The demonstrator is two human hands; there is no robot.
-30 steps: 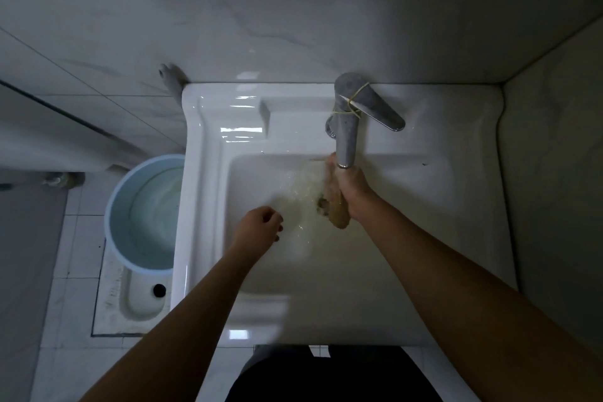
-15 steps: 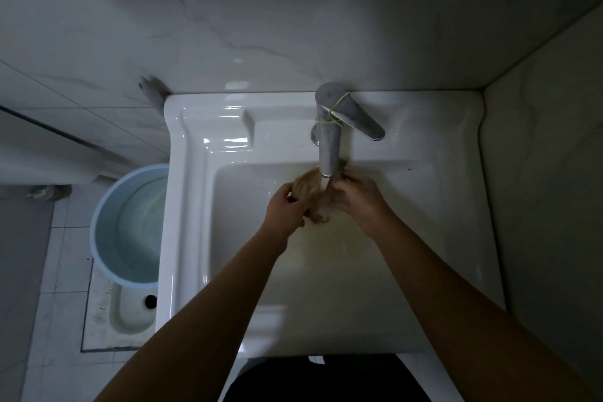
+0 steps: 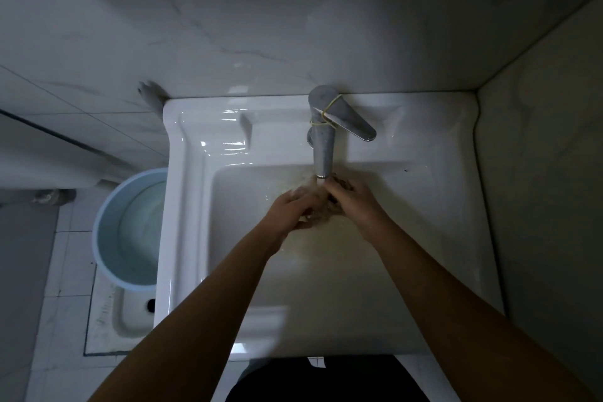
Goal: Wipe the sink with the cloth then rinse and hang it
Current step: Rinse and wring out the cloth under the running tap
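A white sink (image 3: 424, 238) fills the middle of the head view. Its metal tap (image 3: 323, 147), with a yellow rubber band round it, runs water into the basin. Right under the spout a bunched brownish cloth (image 3: 326, 214) is squeezed between both my hands. My left hand (image 3: 293, 209) grips its left side, fingers curled round it. My right hand (image 3: 350, 197) grips its right side. Most of the cloth is hidden by my fingers.
A pale blue bucket (image 3: 107, 238) holding water stands on the tiled floor left of the sink, over a squat pan (image 3: 127, 316). Marble-look walls (image 3: 293, 26) close in behind and on the right.
My left hand came from the basin's left side to the cloth under the spout and now grips it together with my right hand. Both hands have closed tighter on it.
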